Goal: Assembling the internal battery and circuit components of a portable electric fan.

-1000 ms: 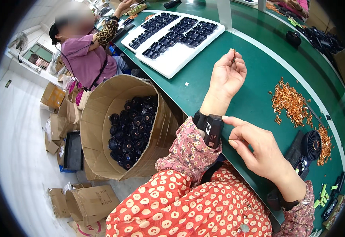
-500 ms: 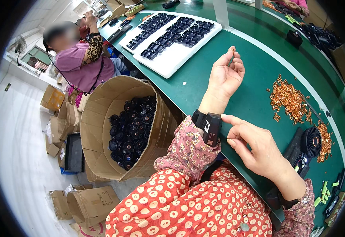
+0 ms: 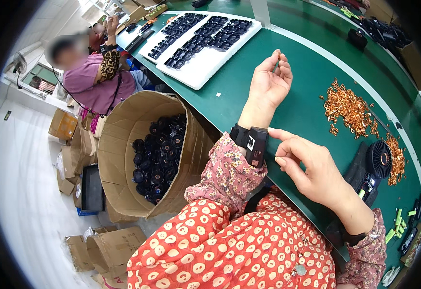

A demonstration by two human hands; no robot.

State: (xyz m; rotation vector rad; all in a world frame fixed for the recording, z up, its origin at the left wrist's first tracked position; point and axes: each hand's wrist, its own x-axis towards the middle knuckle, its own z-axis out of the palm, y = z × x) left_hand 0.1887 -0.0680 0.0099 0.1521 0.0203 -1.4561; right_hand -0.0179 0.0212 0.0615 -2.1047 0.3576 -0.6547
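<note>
Left grip, palm up over the bench, has thumb and forefinger pinched together on a small coppery piece, too small to make out in detail; the other fingers curl loosely. Right grip is apart, with thumb and forefinger separated and holding nothing between them; its forefinger tip reaches the edge of the black wrist device strapped on the left wrist, just above the flowered cuff.

Right of the hands, a heap of copper-coloured rings lies loose on the green bench, with a smaller heap near it. Beside that stands a round black fan-like part, and nearer the person lie light green cylinders.

Beyond the left hand, a white tray carries rows of black parts. Left of the bench, an open cardboard box holds many round black parts. Farther off on the left sits a co-worker in a purple top, one arm raised.
</note>
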